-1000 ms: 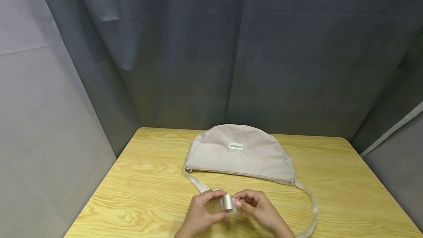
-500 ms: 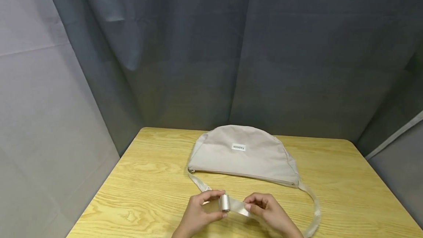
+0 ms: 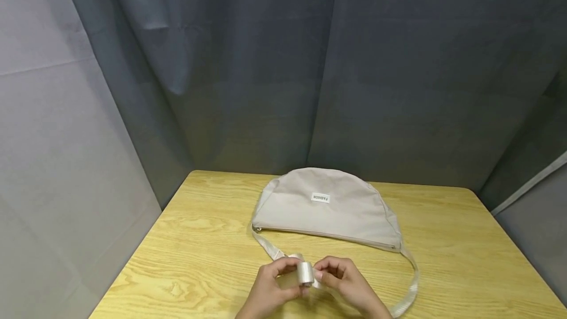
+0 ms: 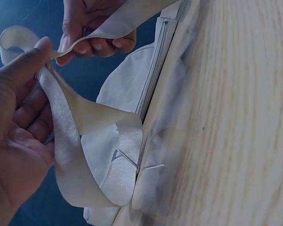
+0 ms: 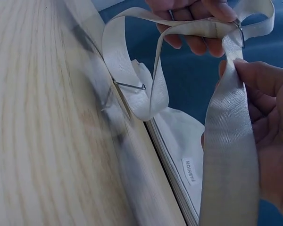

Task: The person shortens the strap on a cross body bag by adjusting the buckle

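A beige shoulder bag [image 3: 325, 218] with a white label lies on the table, its zipper edge toward me. Its webbing strap [image 3: 305, 273] is raised in a loop between my hands. My left hand [image 3: 272, 284] pinches the strap between thumb and fingers, beside a thin metal slider [image 5: 240, 34] visible in the right wrist view. Close by on the right, my right hand [image 3: 347, 282] pinches the strap between thumb and curled index finger. A metal ring [image 4: 125, 159] holds the strap's lower loop near the wood in the left wrist view.
The wood-grain table [image 3: 186, 260] extends on both sides of the bag. Dark curtains [image 3: 248, 73] hang behind it, and a pale grey cloth wall [image 3: 57, 161] stands at the left. The strap's far length [image 3: 412, 279] curves down on the right.
My right hand drew rightward, stretching the strap between both hands, then came back left beside my left hand. The strap's right-hand curve has shifted slightly inward. The bag stays put.
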The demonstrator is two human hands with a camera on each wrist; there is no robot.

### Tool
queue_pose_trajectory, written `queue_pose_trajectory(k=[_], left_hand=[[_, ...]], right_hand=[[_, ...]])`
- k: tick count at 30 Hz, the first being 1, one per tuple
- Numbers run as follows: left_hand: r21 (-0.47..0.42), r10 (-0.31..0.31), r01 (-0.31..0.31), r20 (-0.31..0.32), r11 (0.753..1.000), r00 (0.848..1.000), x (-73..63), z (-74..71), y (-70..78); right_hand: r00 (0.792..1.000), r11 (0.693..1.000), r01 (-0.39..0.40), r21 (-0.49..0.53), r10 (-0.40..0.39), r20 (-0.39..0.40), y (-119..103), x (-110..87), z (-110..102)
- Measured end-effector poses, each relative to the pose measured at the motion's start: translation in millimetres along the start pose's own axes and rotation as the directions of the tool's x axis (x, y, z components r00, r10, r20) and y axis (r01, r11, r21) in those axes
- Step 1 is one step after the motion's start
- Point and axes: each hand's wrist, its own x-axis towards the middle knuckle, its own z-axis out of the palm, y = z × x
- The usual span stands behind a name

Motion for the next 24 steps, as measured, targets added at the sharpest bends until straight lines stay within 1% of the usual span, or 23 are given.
queue_pose_trajectory(k=[5,8,15,18,21,24], left_hand=[[0.022,0.056,-0.057,0.007,0.998,0.998,1.8,-4.4,19.6],[0.021,0.064,-0.064,0.010,0.998,0.998,1.8,-6.1,24.2],[0.021,0.050,-0.050,0.000,0.999,0.999,0.4,-7.8,25.5],[0.012,0.026,-0.026,-0.004,1.000,1.000,-0.3,-8.1,27.0],[-0.001,0.002,-0.002,-0.015,1.000,1.000,-1.2,-7.9,27.1],[-0.011,-0.011,0.010,-0.029,1.000,1.000,-2.0,-6.3,20.5]], right_hand=[[0.999,1.000,0.011,-0.005,-0.011,0.034,0,-0.1,-4],[0.998,1.000,0.009,-0.023,-0.007,0.065,2,-2.9,-10],[0.991,0.996,-0.064,-0.066,0.071,0.116,11,-12.7,-25],[0.992,0.996,-0.053,-0.077,0.062,0.114,14,-14.4,-27],[0.996,0.996,-0.029,-0.080,0.035,0.081,16,-15.0,-27],[0.998,0.996,-0.006,-0.093,0.011,0.054,16,-14.8,-26]])
